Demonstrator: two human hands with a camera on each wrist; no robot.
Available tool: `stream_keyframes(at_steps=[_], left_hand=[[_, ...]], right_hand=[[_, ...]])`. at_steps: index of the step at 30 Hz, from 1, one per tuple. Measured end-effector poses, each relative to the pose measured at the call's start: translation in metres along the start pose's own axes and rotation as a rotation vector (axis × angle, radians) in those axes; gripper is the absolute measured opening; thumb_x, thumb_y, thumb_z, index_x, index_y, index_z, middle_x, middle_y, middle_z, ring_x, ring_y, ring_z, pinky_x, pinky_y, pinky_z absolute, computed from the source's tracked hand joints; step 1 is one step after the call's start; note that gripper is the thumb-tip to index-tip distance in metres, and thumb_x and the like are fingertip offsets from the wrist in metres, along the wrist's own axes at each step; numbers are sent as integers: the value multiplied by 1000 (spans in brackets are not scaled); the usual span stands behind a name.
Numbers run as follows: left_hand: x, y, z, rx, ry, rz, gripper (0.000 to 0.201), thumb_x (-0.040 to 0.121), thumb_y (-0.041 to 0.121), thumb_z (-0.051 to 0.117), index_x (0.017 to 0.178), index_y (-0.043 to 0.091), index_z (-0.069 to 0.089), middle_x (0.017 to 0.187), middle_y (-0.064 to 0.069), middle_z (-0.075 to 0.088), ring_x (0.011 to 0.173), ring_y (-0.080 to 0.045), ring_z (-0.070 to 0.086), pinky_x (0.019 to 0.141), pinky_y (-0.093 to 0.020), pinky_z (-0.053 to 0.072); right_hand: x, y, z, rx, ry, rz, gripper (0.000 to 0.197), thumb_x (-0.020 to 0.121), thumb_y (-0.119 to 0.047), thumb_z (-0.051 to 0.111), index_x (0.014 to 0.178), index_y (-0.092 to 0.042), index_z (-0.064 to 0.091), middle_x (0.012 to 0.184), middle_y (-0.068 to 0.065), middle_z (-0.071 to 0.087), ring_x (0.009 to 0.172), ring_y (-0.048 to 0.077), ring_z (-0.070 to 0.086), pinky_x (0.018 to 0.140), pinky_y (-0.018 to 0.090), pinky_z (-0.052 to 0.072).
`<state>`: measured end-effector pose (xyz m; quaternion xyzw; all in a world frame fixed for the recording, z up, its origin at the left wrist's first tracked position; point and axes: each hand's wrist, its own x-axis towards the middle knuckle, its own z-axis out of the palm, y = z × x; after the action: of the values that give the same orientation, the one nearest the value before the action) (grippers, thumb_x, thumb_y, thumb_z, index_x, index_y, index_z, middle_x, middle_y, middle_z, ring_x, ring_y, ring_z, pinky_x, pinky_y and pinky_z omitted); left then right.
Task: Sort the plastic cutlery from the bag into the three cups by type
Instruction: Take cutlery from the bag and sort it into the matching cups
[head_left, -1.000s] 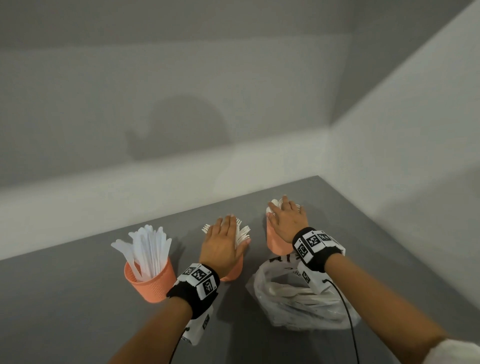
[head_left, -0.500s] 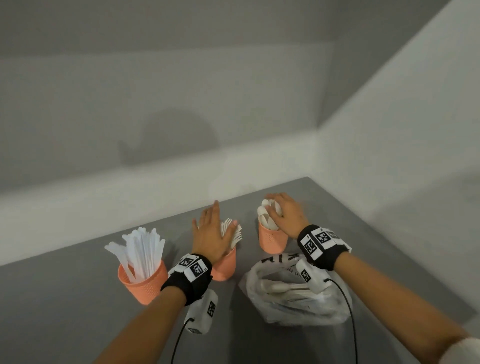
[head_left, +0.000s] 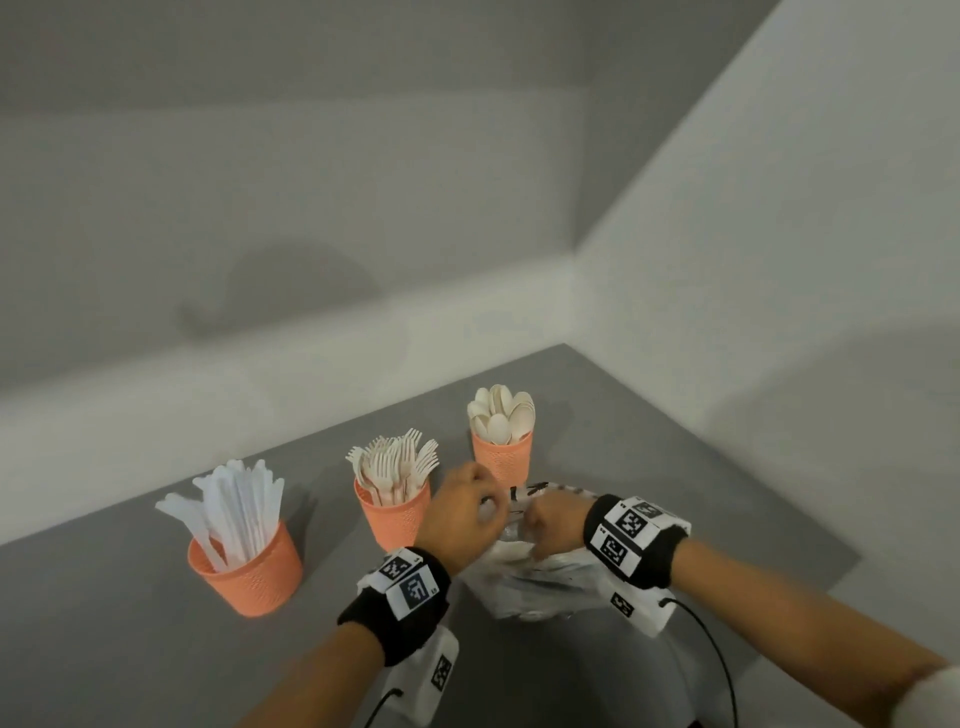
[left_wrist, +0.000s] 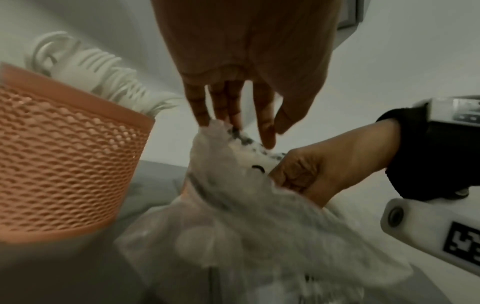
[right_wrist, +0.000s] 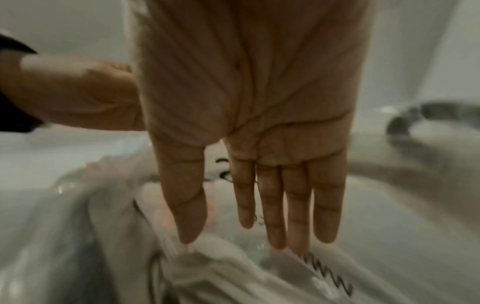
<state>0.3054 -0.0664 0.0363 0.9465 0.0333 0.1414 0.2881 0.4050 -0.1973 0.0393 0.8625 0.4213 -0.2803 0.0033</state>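
From the head view, three orange cups stand in a row on the grey table (head_left: 130, 639): the knife cup (head_left: 249, 571) at the left, the fork cup (head_left: 397, 514) in the middle and the spoon cup (head_left: 503, 460) at the far right. The clear plastic bag (head_left: 540, 577) lies just in front of the fork and spoon cups, and both hands meet at its top edge, the left hand (head_left: 462, 514) and the right hand (head_left: 556, 525) nearly touching. In the left wrist view, the left fingers (left_wrist: 221, 107) pinch the bag's printed rim (left_wrist: 249, 142) beside the fork cup (left_wrist: 67, 156), while the right hand (left_wrist: 330, 164) curls onto the same rim. In the right wrist view, the right fingers (right_wrist: 285, 201) hang nearly straight over the blurred bag (right_wrist: 221, 267), so its grip cannot be told for sure.
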Motion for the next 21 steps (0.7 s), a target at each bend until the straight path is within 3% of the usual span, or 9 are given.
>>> stream_keyframes(at_steps=[3,5,7,14,17,21], left_hand=[[-6,-12,12,238,-217,-152,25,86,30,56,107,20,66,132,-8,42,124,-23,41,105,-31,31],[-11,-17,15,232,-380,-280,45,84,27,58,129,22,51,140,-9,35,129,-26,38,108,-33,32],[-15,-21,17,163,-472,-335,60,82,20,59,139,21,39,141,-9,39,128,-25,41,107,-32,35],[-12,-12,5,80,-536,-333,64,82,0,52,141,13,34,142,-10,41,131,-24,40,107,-28,35],[-10,-11,1,68,-558,-308,63,82,1,53,141,12,35,144,-9,39,132,-22,38,105,-25,34],[-9,-8,-5,62,-572,-307,61,84,2,53,141,11,34,146,-8,37,133,-21,38,103,-24,34]], right_hand=[[5,3,12,-23,-46,47,51,84,-29,63,129,-11,51,130,6,56,120,25,51,100,33,38],[8,2,20,-16,-87,69,49,82,-25,66,128,-15,51,130,6,55,121,25,50,102,36,39],[12,3,26,0,-92,72,49,78,-22,70,124,-17,53,127,6,56,119,26,51,101,39,41],[20,9,30,42,-165,137,61,81,-20,67,136,-19,40,138,6,46,124,25,46,101,34,39],[22,9,33,103,-180,156,62,80,-23,67,136,-18,39,138,5,45,125,24,45,99,31,38],[24,9,34,189,-131,152,68,70,-31,74,130,-23,45,128,1,53,119,23,49,102,38,41]])
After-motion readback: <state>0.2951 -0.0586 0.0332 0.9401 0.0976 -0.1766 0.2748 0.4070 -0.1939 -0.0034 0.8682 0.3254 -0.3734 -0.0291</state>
